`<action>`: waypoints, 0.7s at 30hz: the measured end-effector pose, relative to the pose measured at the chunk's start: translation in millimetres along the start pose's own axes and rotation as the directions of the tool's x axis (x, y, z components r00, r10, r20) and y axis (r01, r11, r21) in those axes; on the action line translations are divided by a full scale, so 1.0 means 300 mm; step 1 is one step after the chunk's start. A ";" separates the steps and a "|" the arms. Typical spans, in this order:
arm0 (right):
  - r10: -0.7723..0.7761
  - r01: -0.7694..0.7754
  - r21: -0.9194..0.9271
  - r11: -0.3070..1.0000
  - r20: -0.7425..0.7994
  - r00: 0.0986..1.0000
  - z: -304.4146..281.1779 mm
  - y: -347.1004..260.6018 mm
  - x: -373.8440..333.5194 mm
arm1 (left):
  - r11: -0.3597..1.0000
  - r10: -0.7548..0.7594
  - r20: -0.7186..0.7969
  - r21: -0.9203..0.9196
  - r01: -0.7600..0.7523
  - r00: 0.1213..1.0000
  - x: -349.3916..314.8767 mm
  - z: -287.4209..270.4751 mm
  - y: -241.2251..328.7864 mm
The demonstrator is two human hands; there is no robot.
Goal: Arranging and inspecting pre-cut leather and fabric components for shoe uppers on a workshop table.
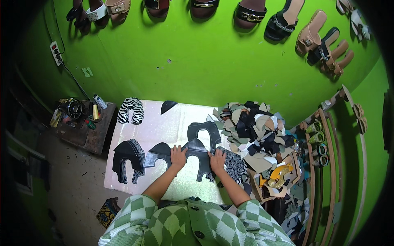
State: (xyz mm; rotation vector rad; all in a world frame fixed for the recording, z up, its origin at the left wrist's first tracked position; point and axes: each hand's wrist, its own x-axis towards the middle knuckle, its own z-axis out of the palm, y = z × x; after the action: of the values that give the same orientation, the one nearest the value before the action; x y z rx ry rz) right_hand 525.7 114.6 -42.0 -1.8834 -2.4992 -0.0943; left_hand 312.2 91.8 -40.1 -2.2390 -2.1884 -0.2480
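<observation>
On the pale table, a black U-shaped shoe-upper piece lies between my hands, its open end toward me. My left hand rests at its left edge, fingers spread, next to another black upper piece. At the right edge my right hand lies with fingers stretched out, partly over a black-and-white patterned sheet. Whether the fingertips pinch the edges is too small to make out. Behind stands a further stack of black U-shaped pieces. More black uppers with patterned ones beneath lie at the left.
A zebra-striped stack and a dark offcut lie along the table's back. Heaped scraps cover the right side beside an open carton. A sewing machine stands left; a wooden rack stands right. Sandals hang above.
</observation>
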 end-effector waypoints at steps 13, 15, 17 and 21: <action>0.362 -0.386 0.169 0.907 0.155 0.919 -0.129 -0.075 0.090 | 0.906 -0.368 0.189 -0.148 0.397 0.910 0.155 -0.017 -0.041; 0.355 -0.383 0.120 0.916 0.203 0.913 -0.118 -0.080 0.109 | 0.903 -0.380 0.211 -0.127 0.410 0.901 0.163 -0.009 -0.045; 0.355 -0.390 0.137 0.911 0.227 0.907 -0.088 -0.078 0.123 | 0.898 -0.406 0.209 -0.091 0.431 0.890 0.159 0.012 -0.038; 0.393 -0.469 0.178 0.865 0.341 0.854 -0.041 -0.078 0.157 | 0.874 -0.428 0.251 -0.130 0.468 0.868 0.173 0.039 -0.048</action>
State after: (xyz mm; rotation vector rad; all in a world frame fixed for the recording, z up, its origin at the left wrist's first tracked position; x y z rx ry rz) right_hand 489.8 152.7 -28.6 -2.4270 -2.0178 0.5254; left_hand 300.0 145.1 -47.4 -1.8667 -2.9071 -0.2257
